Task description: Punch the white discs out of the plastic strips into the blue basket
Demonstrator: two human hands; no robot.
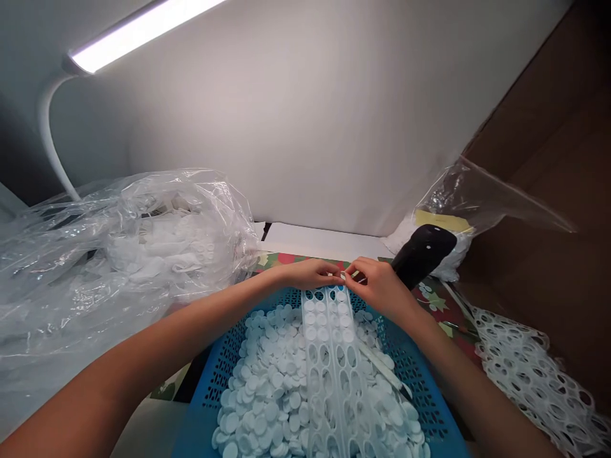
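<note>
- Fingers of the right hand (380,284) appear to pinch a small pale piece (342,275), perhaps a disc; left hand (310,274) crowds it, its grip unclear.
- White strip (333,353) lies across the blue basket (214,385) of loose discs (272,410), far end at both hands.
- Step, as judged: filling cells; rows toward the far end hold discs, nearer ones stand open.
- Next move likely calls for seating the piece squarely.

A head-worn camera looks forward and down at a nearby basket (217,381).

pocket strip (333,366): bottom cut off | basket (433,407): likewise | pinched piece (342,275): too small
</note>
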